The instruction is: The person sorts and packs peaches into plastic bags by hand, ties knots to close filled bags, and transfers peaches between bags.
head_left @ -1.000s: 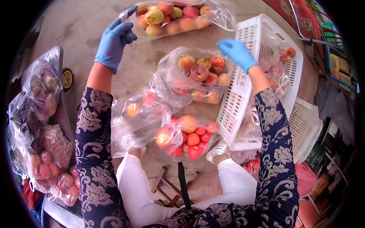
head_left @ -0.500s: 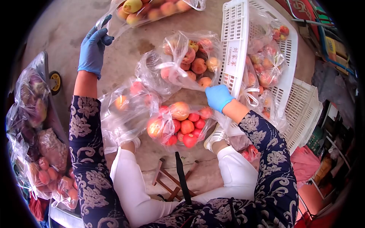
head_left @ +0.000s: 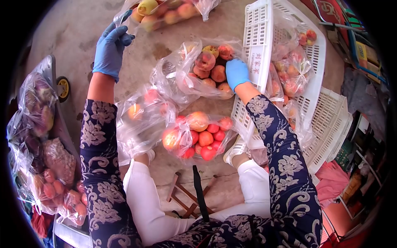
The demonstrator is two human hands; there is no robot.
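Both hands wear blue gloves. My left hand (head_left: 109, 51) is closed on the edge of a clear plastic bag (head_left: 202, 7) at the top, which has several peaches (head_left: 171, 16) in it. My right hand (head_left: 237, 73) is at the right side of an opened clear bag (head_left: 182, 78), against the peaches (head_left: 205, 61) in it; its fingertips are hidden. Nearer to me lies a bag of tomatoes (head_left: 204, 138). Left of that is a crumpled clear bag (head_left: 134, 130) with a few round fruits showing through.
A white plastic crate (head_left: 258, 45) with bagged peaches (head_left: 294, 70) stands at right, beside another white crate (head_left: 331, 124). On the left, bagged produce (head_left: 43, 107) rests by a black-and-yellow wheel (head_left: 63, 89). A brown folding frame (head_left: 175, 186) stands between my legs.
My right hand has let go of the bag's edge and moved up to the peaches, and the bag mouth lies wider. My left hand has shifted slightly right, still holding the top bag.
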